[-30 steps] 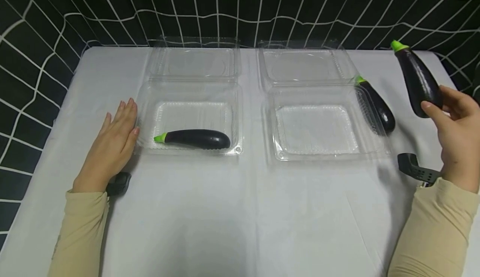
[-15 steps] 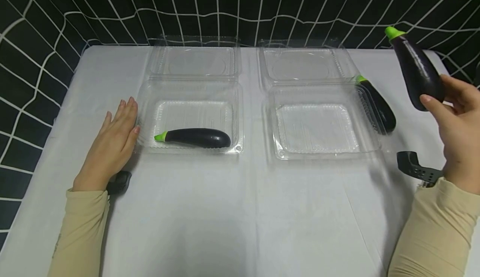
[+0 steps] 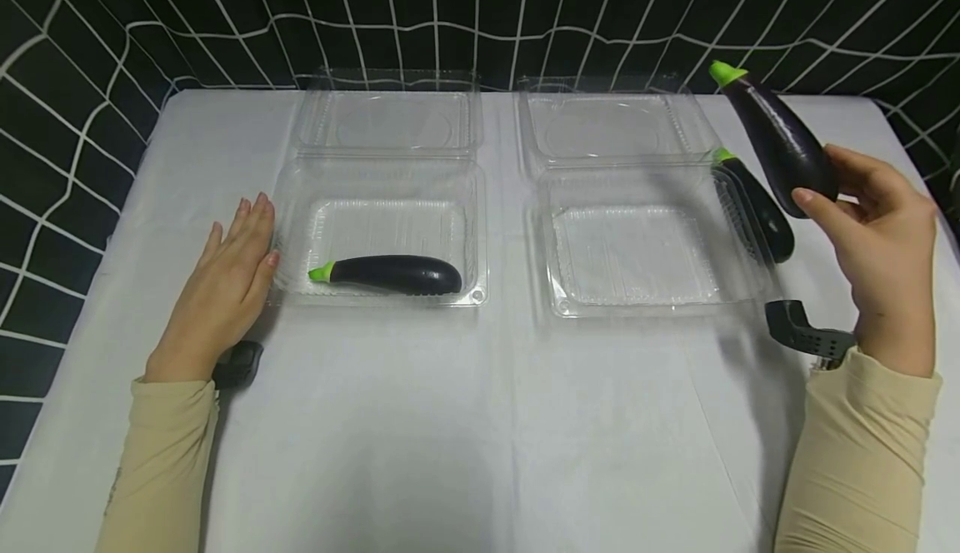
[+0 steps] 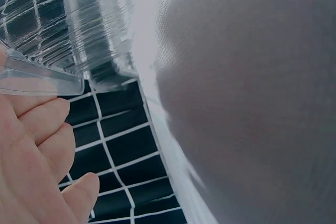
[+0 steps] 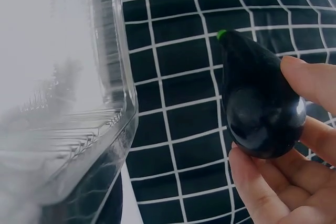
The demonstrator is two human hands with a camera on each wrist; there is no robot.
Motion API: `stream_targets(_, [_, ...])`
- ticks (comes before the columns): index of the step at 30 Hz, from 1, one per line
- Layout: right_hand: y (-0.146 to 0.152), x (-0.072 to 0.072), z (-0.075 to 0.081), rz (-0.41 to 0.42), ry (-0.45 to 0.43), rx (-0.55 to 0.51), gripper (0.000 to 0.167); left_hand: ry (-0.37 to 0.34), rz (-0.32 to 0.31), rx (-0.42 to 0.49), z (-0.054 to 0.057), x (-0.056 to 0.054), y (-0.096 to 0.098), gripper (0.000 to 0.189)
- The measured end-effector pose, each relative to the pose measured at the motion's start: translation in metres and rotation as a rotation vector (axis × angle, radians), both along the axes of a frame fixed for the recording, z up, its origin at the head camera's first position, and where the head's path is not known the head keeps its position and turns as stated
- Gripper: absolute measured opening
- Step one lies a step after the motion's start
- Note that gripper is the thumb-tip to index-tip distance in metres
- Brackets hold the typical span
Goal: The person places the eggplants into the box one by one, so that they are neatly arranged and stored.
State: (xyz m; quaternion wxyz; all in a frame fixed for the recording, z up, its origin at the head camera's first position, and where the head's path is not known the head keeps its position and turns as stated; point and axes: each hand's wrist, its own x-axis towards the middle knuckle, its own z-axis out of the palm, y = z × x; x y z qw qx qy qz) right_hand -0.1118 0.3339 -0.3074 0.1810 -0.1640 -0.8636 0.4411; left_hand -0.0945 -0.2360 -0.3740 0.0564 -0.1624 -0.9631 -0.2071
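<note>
My right hand (image 3: 885, 220) grips a dark, glossy eggplant (image 3: 780, 141) by its thick end, raised above the table with the green stem pointing up and left. In the right wrist view, thumb and fingers wrap the round end of that eggplant (image 5: 262, 98). Below it, a second eggplant lies on the cloth against the right side of the right clear plastic container (image 3: 633, 257). My left hand (image 3: 225, 286) lies with straight fingers at the left side of the left clear container (image 3: 386, 232). Inside that container, along its front, lies another eggplant (image 3: 393, 275).
Both containers stand with their lids folded back, the left lid (image 3: 390, 120) and right lid (image 3: 600, 124) toward the rear. A white cloth (image 3: 480, 420) covers the table. Black fabric with a white grid (image 3: 420, 12) rises behind it and at the sides.
My right hand has carried its eggplant leftward, from beyond the right container toward its right rear corner. The left hand and both containers have stayed in place.
</note>
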Motion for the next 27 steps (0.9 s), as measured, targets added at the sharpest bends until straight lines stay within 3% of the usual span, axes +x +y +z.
stream_targets(27, [-0.013,0.004,0.007,0.060,0.026,0.066,0.049,-0.010,0.000,-0.010,0.000,0.000,0.001,0.054])
